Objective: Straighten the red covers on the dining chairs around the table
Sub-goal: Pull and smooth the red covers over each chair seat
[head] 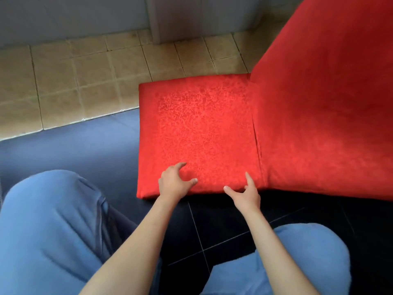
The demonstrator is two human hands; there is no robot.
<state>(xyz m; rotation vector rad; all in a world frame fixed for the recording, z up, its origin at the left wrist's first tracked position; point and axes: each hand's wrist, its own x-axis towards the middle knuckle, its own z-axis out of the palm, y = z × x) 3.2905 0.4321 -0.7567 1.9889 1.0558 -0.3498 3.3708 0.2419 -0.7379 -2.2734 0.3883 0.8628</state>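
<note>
Both hands work the near edge of the seat cover (202, 133). The left hand (173, 184) rests on top with fingers spread and loosely bent, clamped on nothing. The right hand (247, 193) sits just beside the corner nearest the backrest cover (329, 103); fingers apart. Press flat, sweep away from each grip toward the far edge, then tuck the seam by the backrest.
</note>
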